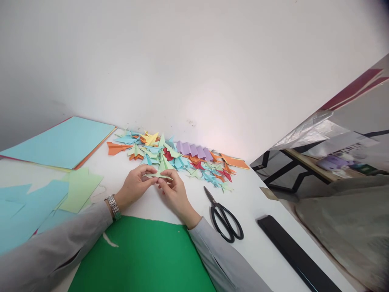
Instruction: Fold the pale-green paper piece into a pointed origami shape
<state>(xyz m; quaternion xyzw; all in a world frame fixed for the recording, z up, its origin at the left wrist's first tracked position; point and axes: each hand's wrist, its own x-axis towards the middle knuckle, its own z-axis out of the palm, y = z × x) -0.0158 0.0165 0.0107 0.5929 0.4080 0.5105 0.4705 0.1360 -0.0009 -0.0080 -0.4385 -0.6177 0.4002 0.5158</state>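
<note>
Between my two hands is a small folded piece of light green paper (158, 175), held above the white table. My left hand (135, 184) pinches its left end between thumb and fingers. My right hand (175, 194) grips the right end the same way, with the fingertips of both hands close together. Just beyond them lies a pile of small folded paper shapes (148, 151) in green, blue, orange, red and yellow. A pleated purple paper strip (194, 150) rests at the back of this pile.
Black-handled scissors (224, 217) lie right of my hands, beside a long black object (296, 253). A green sheet (142, 259) is under my forearms. To the left are a stack of coloured sheets (67, 140) and loose blue and green pieces (80, 188). A wall borders the table's back.
</note>
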